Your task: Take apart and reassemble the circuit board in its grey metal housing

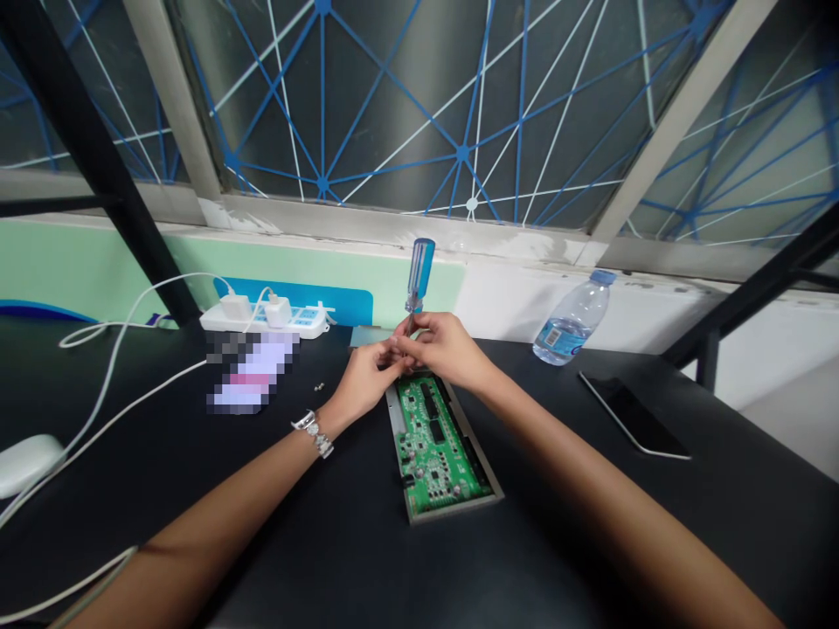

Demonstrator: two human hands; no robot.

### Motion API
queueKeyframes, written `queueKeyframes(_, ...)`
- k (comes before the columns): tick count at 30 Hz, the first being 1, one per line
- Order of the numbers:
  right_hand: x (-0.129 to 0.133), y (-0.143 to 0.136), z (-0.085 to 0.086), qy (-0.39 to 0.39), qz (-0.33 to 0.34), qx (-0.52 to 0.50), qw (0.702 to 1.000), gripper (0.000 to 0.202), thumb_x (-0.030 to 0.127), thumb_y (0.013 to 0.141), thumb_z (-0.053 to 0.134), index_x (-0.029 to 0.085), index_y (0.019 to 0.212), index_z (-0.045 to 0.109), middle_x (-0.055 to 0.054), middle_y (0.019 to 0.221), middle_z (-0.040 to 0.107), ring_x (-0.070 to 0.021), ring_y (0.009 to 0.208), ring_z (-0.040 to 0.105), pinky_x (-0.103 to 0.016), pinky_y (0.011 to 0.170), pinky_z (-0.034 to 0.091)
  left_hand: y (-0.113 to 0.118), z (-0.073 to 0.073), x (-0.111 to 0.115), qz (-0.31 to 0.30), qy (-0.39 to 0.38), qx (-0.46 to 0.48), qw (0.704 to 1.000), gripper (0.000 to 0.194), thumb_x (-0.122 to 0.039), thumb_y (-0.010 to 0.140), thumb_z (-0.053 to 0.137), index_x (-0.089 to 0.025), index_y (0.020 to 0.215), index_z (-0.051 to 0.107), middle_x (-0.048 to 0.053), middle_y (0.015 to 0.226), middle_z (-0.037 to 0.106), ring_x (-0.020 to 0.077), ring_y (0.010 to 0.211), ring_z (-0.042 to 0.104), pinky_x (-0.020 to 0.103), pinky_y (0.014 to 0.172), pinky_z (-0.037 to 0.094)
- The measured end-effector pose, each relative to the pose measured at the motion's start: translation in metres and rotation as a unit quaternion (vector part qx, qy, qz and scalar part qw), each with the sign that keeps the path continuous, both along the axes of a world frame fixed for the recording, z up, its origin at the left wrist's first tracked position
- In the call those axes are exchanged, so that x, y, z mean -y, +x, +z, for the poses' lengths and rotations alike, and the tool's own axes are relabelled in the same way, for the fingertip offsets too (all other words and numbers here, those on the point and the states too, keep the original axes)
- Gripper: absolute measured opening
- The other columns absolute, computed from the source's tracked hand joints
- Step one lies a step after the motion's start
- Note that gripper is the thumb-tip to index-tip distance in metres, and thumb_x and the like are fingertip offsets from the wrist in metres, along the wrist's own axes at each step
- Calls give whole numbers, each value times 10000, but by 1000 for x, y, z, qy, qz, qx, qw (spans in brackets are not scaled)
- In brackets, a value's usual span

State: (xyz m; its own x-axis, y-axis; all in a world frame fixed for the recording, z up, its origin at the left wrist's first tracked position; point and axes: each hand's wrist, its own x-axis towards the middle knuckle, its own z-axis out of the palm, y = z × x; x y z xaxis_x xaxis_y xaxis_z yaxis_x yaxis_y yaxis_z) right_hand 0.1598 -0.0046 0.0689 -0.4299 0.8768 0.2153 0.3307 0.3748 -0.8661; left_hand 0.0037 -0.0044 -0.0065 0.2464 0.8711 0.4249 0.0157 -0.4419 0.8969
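Green PCB (436, 445) in a metal frame (488, 498) lies flat on the black table (315, 559), approx. centre, its far end at 12 o'clk hidden by both hands. R hand (446, 345) has fingers closed on the shaft of a blue/clear-handled screwdriver (420, 269), approx. upright; tip covered by fingers. L hand (368, 371) meets it, fingertips bunched; can't tell if they're clamped on anything. Bracelet (315, 432) on L wrist.

From PCB: small metal bits (319, 386) approx. 10 o'clk; beyond them, a pixelated item (254, 376), text unreadable. White power strip (308, 321) also approx. 10, w/ 2 plugs (277, 312) & blue markings, in front of a blue panel (357, 306). White rounded item (30, 463) at 9, w/ white cables (118, 349) nearby. Bottle (570, 319) between 1 & 2: blue cap, blue label w/ barcode patch, brand illegible. Dark-screened phone (633, 415) approx. 3, no legible logo.
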Motion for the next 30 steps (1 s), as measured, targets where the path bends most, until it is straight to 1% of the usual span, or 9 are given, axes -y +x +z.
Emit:
queueKeyframes(3, -5, 6, -1, 28, -32, 5, 999, 243, 387, 784, 720, 176, 769, 600, -25, 660, 669, -152, 576, 648, -268, 536, 489, 0, 3, 4, -11, -9, 7, 1000, 190, -317, 840, 687, -130, 875, 684, 82, 848, 748, 205, 807, 709, 331, 787, 553)
queueKeyframes(7, -7, 10, 4, -14, -20, -23, 999, 272, 364, 715, 778, 173, 748, 588, -16, 666, 658, -144, 573, 640, -256, 515, 479, -8, 6, 6, -1, -13, -6, 1000, 190, -302, 832, 701, -135, 923, 698, 91, 912, 753, 206, 847, 712, 337, 816, 556)
queueKeyframes(10, -6, 10, 8, -47, 2, -40, 998, 240, 325, 715, 769, 160, 769, 604, -11, 666, 646, -134, 569, 641, -251, 522, 492, -15, 7, 4, 21, -8, -26, 999, 175, -302, 825, 705, -138, 887, 697, 83, 870, 748, 196, 795, 703, 327, 776, 557)
queueKeyframes(13, -4, 9, 11, -55, 16, -39, 998, 181, 277, 738, 733, 152, 795, 615, -19, 707, 657, -123, 569, 645, -244, 530, 503, -17, 6, 2, 29, 2, -37, 999, 174, -304, 830, 697, -139, 885, 696, 76, 859, 739, 191, 782, 693, 314, 756, 547)
queueKeyframes(15, -2, 7, 12, -64, 23, -37, 997, 137, 246, 765, 687, 149, 836, 622, -24, 720, 664, -121, 567, 648, -241, 528, 505, -16, 4, 1, 23, 7, -35, 999, 170, -301, 836, 691, -137, 880, 688, 71, 855, 734, 191, 792, 693, 306, 757, 540)
queueKeyframes(19, 2, 1, 9, -77, 35, -30, 996, 129, 238, 800, 650, 149, 891, 626, 0, 619, 632, -127, 561, 641, -237, 534, 495, -10, 1, 0, -5, 15, -18, 1000, 160, -292, 852, 672, -132, 845, 673, 67, 849, 737, 198, 816, 701, 306, 785, 537)
queueKeyframes(22, 4, -2, 5, -33, 27, -9, 999, 152, 293, 813, 663, 156, 874, 635, -7, 627, 646, -142, 573, 650, -248, 536, 487, -4, -1, 0, -4, 8, -9, 1000, 184, -308, 836, 690, -125, 854, 682, 74, 835, 748, 210, 815, 709, 325, 801, 545)
queueKeyframes(26, 1, 2, 3, 55, -35, 37, 997, 166, 317, 791, 691, 166, 805, 624, -21, 663, 680, -172, 593, 679, -263, 540, 480, -3, 1, 3, -3, -19, 5, 1000, 223, -333, 816, 714, -117, 867, 690, 89, 841, 752, 213, 805, 712, 333, 786, 555)
queueKeyframes(30, -3, 7, 3, 55, -16, 33, 998, 136, 297, 801, 664, 165, 787, 634, -35, 721, 702, -183, 636, 695, -279, 585, 509, -10, 4, 5, -2, -21, 1, 1000, 203, -303, 821, 710, -126, 919, 698, 91, 913, 754, 199, 838, 710, 324, 808, 552)
